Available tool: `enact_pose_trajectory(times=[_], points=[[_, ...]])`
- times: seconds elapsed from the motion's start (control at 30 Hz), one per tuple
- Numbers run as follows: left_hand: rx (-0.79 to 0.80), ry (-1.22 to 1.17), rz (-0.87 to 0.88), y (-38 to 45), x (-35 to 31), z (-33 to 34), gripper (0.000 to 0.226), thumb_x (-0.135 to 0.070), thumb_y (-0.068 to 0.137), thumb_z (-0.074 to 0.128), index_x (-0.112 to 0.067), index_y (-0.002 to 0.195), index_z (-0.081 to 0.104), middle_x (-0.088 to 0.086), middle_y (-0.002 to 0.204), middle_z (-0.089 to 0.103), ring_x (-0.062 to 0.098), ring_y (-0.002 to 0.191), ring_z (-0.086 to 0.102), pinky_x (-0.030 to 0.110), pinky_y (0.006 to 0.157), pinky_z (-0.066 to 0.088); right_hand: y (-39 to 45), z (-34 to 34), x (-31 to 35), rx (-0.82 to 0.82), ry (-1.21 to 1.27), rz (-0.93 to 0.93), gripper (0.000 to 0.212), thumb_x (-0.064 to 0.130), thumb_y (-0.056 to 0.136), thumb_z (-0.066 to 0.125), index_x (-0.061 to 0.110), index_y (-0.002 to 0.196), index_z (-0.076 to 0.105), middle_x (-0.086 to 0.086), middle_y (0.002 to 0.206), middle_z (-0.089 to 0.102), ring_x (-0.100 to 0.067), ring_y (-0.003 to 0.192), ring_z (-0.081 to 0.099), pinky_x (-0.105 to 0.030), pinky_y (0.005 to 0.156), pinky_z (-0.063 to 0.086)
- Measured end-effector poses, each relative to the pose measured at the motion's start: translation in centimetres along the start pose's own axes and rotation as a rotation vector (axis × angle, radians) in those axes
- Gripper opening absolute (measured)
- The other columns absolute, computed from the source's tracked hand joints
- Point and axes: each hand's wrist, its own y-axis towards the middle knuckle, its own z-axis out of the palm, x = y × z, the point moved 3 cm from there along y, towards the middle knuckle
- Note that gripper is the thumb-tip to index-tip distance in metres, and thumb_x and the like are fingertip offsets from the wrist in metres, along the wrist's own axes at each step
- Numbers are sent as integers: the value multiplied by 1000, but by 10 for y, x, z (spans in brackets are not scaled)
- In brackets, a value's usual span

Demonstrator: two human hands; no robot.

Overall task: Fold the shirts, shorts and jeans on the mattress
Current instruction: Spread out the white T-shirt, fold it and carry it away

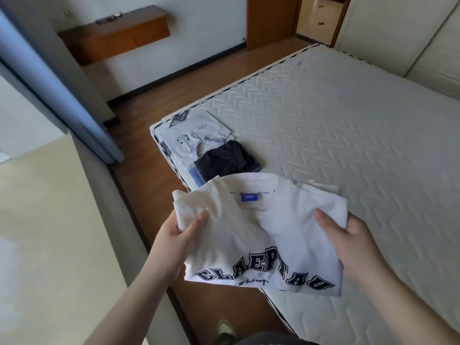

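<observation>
the white shirt hangs in the air above the near left edge of the mattress, bunched and partly doubled over, its collar with a blue label turned up towards the camera and dark block lettering curving across the lower part. it looks like light, soft knit cotton: it sags and creases wherever it is not held, so it probably keeps no shape of its own and needs a flat surface to take a clean fold. it is not slippery and not fragile, and a firm pinch will not harm it.

the left hand pinches the shirt near one shoulder, thumb on top and fingers curled underneath. the right hand grips the other side, thumb pressed on the cloth and fingers hidden behind it. the best hold is likely at the two shoulder seams, so the body drops straight and can be laid front-down on the mattress.

further along the same edge lies a folded pale shirt with a printed picture, and just beside it a folded dark garment, perhaps shorts, resting partly on something blue. beyond the mattress is a wooden floor, and a wooden shelf hangs on the wall.
</observation>
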Motion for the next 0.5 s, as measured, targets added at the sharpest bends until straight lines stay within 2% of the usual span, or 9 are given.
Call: enact_pose_trajectory(times=[0.17, 0.3, 0.4, 0.5], points=[[-38, -53, 19, 8, 3, -64, 33, -50, 88, 67, -31, 115, 66, 2, 113, 73, 21, 105, 70, 43, 86, 56, 13, 61, 21, 28, -34, -73, 26, 57, 74, 64, 43, 96, 71, 13, 93, 76, -5, 88, 71, -37, 83, 54], [-108, -29, 48, 12, -4, -103, 32, -49, 88, 66, -31, 114, 67, 0, 110, 74, 20, 103, 71, 37, 80, 59, 25, 96, 26, 45, -7, -74, 33, 57, 72, 66, 39, 99, 72, 11, 96, 76, -10, 94, 71, -41, 88, 53], [-180, -37, 43, 15, -6, -121, 32, -45, 87, 67, -26, 113, 68, 2, 108, 74, 21, 102, 71, 42, 84, 57, 36, 114, 29, 91, 13, -71, 36, 58, 72, 68, 37, 101, 72, 8, 100, 76, -12, 97, 71, -46, 95, 53], [-244, -24, 33, 19, -8, -130, 32, -43, 88, 66, -23, 113, 68, 1, 106, 75, 19, 100, 71, 41, 82, 56, 54, 126, 31, 141, -19, -78, 33, 59, 77, 72, 37, 102, 71, 10, 99, 76, -9, 95, 71, -48, 94, 53]])
